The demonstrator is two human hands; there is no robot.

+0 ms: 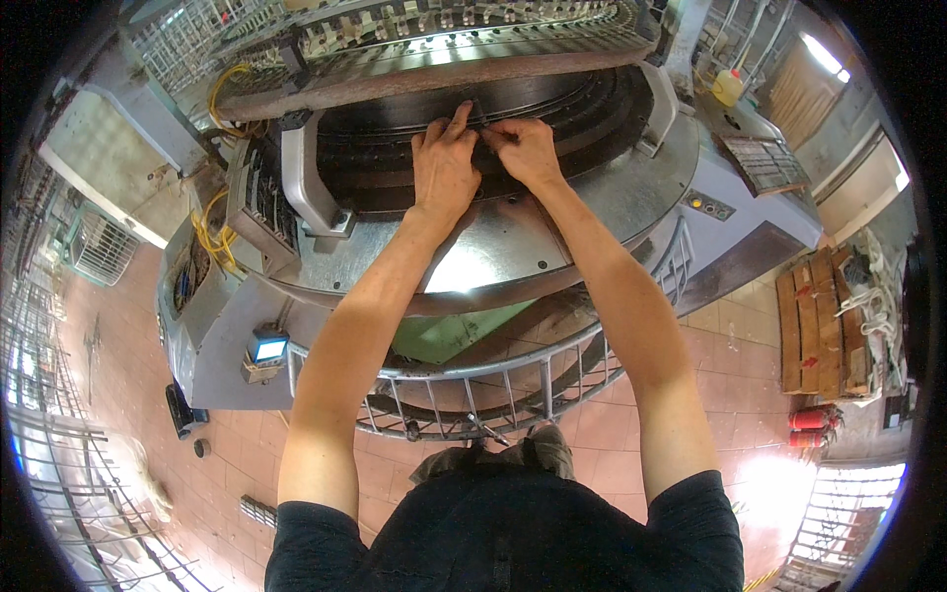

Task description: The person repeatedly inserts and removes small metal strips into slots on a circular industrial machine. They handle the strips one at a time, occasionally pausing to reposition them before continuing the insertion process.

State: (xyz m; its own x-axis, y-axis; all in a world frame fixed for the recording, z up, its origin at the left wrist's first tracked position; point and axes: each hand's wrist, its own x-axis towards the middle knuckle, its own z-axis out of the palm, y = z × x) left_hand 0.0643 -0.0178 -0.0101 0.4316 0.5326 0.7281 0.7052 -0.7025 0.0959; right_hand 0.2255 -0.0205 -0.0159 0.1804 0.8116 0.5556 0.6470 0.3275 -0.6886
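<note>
Both my hands work in the dark curved recess of a large round knitting machine [582, 118]. My left hand [446, 160] rests at the grooved black rings [360, 168], index finger stretched upward, the other fingers bent and apart. My right hand [526, 150], just beside it, has fingertips pinched at a thin upright piece near the back ring; what exactly it holds is too small to make out. A bright steel plate [513, 242] curves below my wrists. A silver bracket [306, 178] stands left of the rings.
A rail [547, 390] curves below the machine's front. A small lit screen [269, 348] and yellow cables [215, 237] are at the left. On the right are a wooden crate [804, 316], red cylinders [812, 424] and a yellow container [728, 87]. Wire racks [49, 474] stand far left.
</note>
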